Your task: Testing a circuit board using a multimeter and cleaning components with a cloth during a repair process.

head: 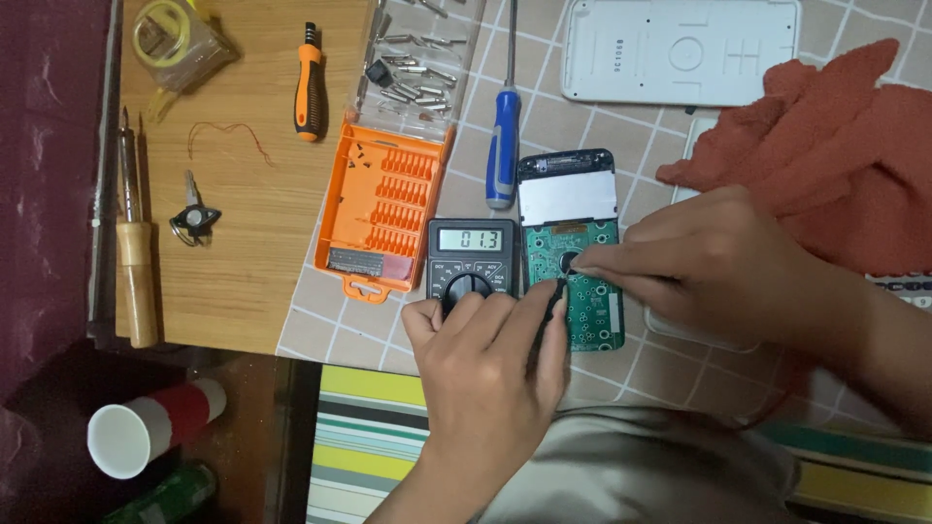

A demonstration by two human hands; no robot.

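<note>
I see my left hand (485,354) low in the middle of the view, its fingers curled around a thin black probe (549,306) whose tip touches the green circuit board (580,291). The knuckles of that hand rest just below the dial of a small grey meter (472,260), which lies on the checked tablecloth (340,330) directly left of the board and has its screen lit. My right hand (714,260) comes in from the right, fingers pinched on a second slim probe; its tip sits on the board close to a round part near the middle. I cannot tell how firmly either hand grips, only that both are closed on their probes.

The board lies flat between the meter and my right hand, with a pale rectangular screen (568,197) fixed at its upper end. Just above the meter lies a blue-handled screwdriver (502,146), pointing away from me. Left of it is an open orange bit case (383,209) with its clear lid full of metal bits. On the bare wood further left lie an orange-and-black screwdriver (309,85), a thin loop of red wire (228,136), a small key (194,215) and a wooden-handled soldering iron (131,252). A white plastic back cover (680,49) sits at the top, and a reddish-orange cloth (835,146) is bunched beside my right wrist. A red and white cup (155,427) lies below the table edge.
</note>
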